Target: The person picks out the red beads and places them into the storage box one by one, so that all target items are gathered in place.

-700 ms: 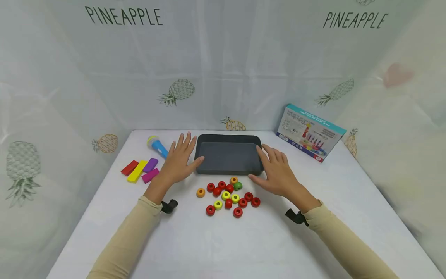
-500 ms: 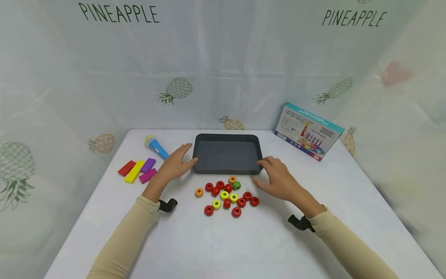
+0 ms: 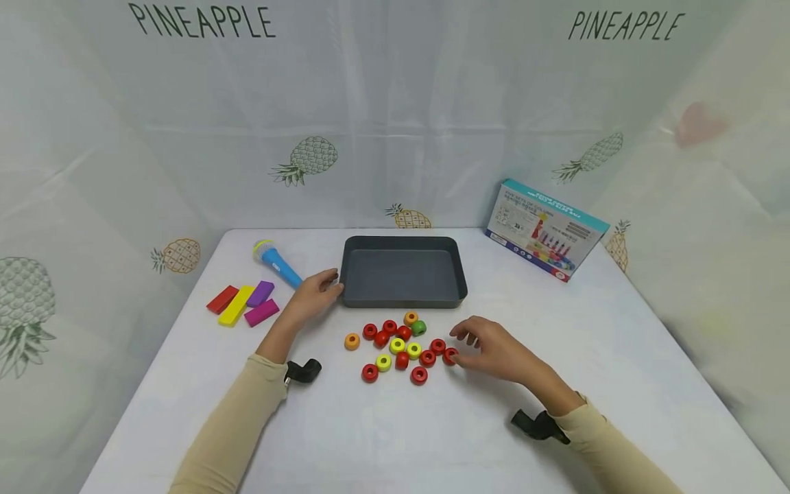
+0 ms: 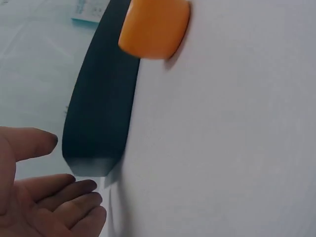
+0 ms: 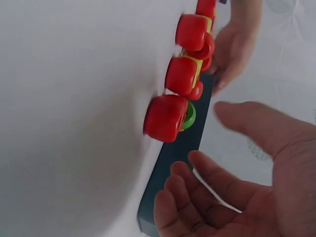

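A dark grey tray (image 3: 401, 300) sits empty at the middle back of the white table. Just in front of it lies a cluster of several red, yellow, orange and green beads (image 3: 401, 345). My left hand (image 3: 316, 292) rests beside the tray's front left corner with loosely curled fingers, holding nothing; the left wrist view shows the left hand (image 4: 47, 200) just clear of the tray (image 4: 98, 103), with an orange bead (image 4: 154, 27) beyond. My right hand (image 3: 480, 345) hovers relaxed at the cluster's right end, fingertips by a red bead (image 3: 450, 355). In the right wrist view the right hand (image 5: 237, 190) is empty near that red bead (image 5: 165, 117).
A blue toy microphone (image 3: 278, 264) and coloured flat blocks (image 3: 243, 303) lie to the left of the tray. A printed box (image 3: 546, 230) leans at the back right. Pineapple-print curtains wall the table on three sides.
Both hands left the tray's sides. The right hand drew back toward me to the right end of the beads. The left hand pulled back to the tray's front left corner, its fingers curling.
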Demonstrator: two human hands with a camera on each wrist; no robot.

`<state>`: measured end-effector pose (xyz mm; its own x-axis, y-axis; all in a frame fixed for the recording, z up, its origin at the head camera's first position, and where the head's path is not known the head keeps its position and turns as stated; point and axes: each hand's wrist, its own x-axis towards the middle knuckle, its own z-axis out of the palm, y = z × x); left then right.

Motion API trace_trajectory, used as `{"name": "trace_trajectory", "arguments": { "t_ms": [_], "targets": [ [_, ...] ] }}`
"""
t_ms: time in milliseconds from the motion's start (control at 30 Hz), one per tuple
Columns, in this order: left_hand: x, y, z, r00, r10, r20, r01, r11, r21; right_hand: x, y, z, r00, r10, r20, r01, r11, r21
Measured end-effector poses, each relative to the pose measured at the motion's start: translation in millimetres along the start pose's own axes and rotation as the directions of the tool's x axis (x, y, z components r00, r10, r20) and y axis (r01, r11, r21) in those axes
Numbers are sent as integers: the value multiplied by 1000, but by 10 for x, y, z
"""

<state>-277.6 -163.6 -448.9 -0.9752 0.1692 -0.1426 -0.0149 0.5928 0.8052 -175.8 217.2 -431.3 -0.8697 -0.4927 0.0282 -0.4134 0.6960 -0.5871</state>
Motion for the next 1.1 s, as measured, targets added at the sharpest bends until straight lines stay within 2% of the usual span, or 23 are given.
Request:
{"name": "trace_trajectory", "arguments": {
  "t_ms": [167,333,633,833,1100],
  "targets": [
    [13,-49,74,1000,-6,-17,5,999,-50,-29,31,84,1000,15,14,-15,1000,4],
    [-5,-59,109,1000,23,-20,-24,997,-79,-50,46,162,1000,24,12,-24,1000,13],
    [3,-106,131,999,28,-18,-29,998,-55,-35,63,204,999,30,-20,-30,1000,5],
    [-4,-132,135,999,35,-24,-36,998,-56,-20,64,168,999,41,3,-41,999,15],
    [-17,-118,149,999,36,-24,-38,997,-63,11,60,-41,999,36,-25,-36,999,18]
  ]
}}
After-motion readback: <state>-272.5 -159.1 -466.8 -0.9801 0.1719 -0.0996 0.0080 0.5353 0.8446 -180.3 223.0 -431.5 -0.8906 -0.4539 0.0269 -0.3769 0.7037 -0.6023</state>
